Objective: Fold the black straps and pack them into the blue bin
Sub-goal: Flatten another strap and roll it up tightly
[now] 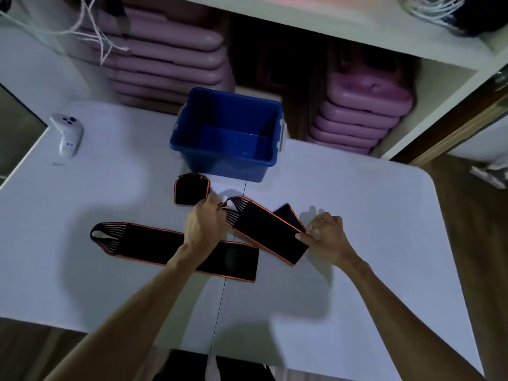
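Note:
A black strap with orange edging [268, 233] lies doubled over on the white table [357, 243], between my hands. My left hand [204, 224] pinches its looped end at the left. My right hand [327, 235] pinches the folded end at the right. A second strap [154, 243] lies flat and unfolded, passing under my left forearm. A folded strap [191, 189] sits just in front of the blue bin [192, 149]. The bin stands open at the table's far edge, and nothing shows inside it.
A white handheld controller [68, 134] lies at the table's far left. Stacks of purple cases [176, 59] fill the shelf behind the bin, with more stacked cases [360, 111] at the right. White string [93, 34] hangs at the top left. Wooden floor shows at the right.

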Action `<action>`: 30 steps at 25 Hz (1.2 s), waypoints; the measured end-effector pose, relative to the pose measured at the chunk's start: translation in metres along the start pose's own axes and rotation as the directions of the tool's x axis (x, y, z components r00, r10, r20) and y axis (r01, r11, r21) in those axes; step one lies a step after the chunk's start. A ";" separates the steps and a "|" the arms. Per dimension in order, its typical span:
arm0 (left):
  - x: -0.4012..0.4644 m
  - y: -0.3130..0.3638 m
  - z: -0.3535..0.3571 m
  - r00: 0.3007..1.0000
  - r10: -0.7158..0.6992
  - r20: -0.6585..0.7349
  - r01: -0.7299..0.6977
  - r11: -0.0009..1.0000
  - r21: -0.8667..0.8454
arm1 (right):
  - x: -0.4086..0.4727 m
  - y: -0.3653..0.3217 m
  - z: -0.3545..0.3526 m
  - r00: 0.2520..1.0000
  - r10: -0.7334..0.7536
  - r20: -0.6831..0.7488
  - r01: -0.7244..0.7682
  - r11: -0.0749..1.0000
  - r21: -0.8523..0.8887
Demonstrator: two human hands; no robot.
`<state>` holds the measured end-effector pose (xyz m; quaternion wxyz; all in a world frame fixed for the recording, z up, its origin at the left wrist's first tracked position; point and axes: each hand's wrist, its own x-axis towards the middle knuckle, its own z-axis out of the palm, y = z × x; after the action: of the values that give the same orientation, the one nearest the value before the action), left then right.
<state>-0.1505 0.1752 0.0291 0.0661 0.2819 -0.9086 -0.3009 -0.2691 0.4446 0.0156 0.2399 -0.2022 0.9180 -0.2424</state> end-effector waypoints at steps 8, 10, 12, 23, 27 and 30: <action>-0.048 -0.110 -0.080 0.879 -0.349 -0.324 0.391 0.918 0.070 | 0.014 -0.101 0.021 0.943 -0.324 0.076 0.300 0.927 0.225; -0.050 -0.135 -0.090 0.818 -0.441 -0.368 0.489 0.871 0.044 | 0.020 -0.131 0.036 0.922 -0.376 0.091 0.364 0.923 0.126; -0.047 -0.157 -0.096 0.777 -0.499 -0.383 0.547 0.837 0.020 | 0.027 -0.152 0.052 0.912 -0.395 0.114 0.393 0.919 0.042; -0.015 -0.214 -0.112 0.856 -0.495 -0.151 0.512 0.853 0.103 | 0.011 -0.158 0.109 0.884 -0.321 0.339 0.421 0.861 -0.284; -0.003 -0.215 -0.116 0.793 -0.556 -0.249 0.580 0.814 0.029 | -0.007 -0.159 0.124 0.869 -0.343 0.357 0.489 0.707 -0.510; 0.002 -0.220 -0.123 0.822 -0.529 -0.212 0.549 0.835 0.044 | -0.010 -0.155 0.132 0.868 -0.391 0.307 0.497 0.665 -0.558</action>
<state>-0.0121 -0.0343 0.0003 0.0506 0.5580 -0.7953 -0.2316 -0.1509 0.2795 0.0017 0.1661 -0.5064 0.8453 0.0390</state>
